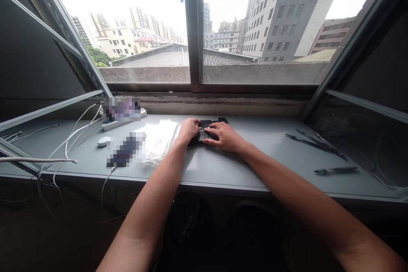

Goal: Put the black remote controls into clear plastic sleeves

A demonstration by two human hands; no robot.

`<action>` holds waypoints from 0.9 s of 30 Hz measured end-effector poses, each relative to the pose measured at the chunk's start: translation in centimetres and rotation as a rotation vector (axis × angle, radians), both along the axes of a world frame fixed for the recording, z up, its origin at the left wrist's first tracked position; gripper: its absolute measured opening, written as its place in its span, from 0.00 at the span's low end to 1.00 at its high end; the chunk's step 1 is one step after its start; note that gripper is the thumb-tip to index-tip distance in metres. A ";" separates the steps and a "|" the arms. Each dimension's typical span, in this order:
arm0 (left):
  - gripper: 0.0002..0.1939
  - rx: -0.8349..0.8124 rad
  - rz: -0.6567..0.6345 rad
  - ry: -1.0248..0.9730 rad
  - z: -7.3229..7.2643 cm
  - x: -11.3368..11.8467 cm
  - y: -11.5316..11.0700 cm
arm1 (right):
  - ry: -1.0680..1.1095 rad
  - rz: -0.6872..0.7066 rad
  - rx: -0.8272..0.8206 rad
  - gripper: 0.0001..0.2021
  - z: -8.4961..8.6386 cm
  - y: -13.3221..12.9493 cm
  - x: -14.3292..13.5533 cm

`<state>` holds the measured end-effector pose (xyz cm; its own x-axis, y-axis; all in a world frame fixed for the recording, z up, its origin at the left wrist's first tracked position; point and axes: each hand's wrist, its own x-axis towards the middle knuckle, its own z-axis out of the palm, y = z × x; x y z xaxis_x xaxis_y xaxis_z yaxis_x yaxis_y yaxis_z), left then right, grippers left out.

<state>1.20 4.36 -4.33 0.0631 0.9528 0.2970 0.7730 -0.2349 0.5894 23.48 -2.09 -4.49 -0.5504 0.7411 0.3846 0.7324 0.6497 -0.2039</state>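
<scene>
A black keypad device (200,132) with rows of small buttons lies on the grey desk near the window. A dark seam runs down it; whether it is one folding piece or two side by side, I cannot tell. My left hand (189,129) is closed at its left edge, thumb on top and the other fingers mostly hidden. From the right, my right hand (225,136) rests over the other part with its fingers stretched apart, touching the buttons. Beyond that hand, a dark end of the device pokes out. White sheets or plastic bags (161,140) lie just left of my left hand.
A power strip (124,122) with white cables (68,140) stands back left. A small white rounded object (103,141) and a blurred dark item (126,151) lie before it. Pens (335,171) and dark slender items (314,142) lie right. Metal frames (52,106) flank the desk.
</scene>
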 end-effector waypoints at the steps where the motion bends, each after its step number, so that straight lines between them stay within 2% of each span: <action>1: 0.20 0.001 -0.003 0.010 0.0 0.0 0.0 | -0.004 0.001 0.002 0.33 0.0 0.0 0.0; 10: 0.20 0.042 -0.016 0.051 0.1 0.2 -0.1 | -0.015 -0.005 0.021 0.39 -0.4 0.5 0.0; 15: 0.18 0.077 -0.003 0.144 0.9 0.4 -1.1 | -0.010 -0.001 0.029 0.42 -0.3 0.5 0.0; 17: 0.20 0.136 0.064 0.194 1.4 0.4 -1.9 | -0.002 -0.004 0.022 0.42 -0.2 0.5 -0.1; 21: 0.26 0.194 0.326 0.308 2.1 0.0 -3.2 | 0.010 -0.038 0.006 0.39 0.0 0.6 -0.1; 24: 0.37 0.025 0.496 0.355 1.8 -0.5 -3.1 | 0.025 -0.045 -0.005 0.38 0.1 0.6 -0.1; 27: 0.41 -0.170 0.557 0.352 1.4 -0.9 -2.5 | 0.046 -0.048 -0.021 0.38 0.2 0.5 0.0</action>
<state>0.31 1.83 -2.97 -0.3850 0.9028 0.1919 0.9043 0.3275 0.2738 23.48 -1.58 -4.31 -0.4965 0.7740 0.3929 0.7518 0.6097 -0.2511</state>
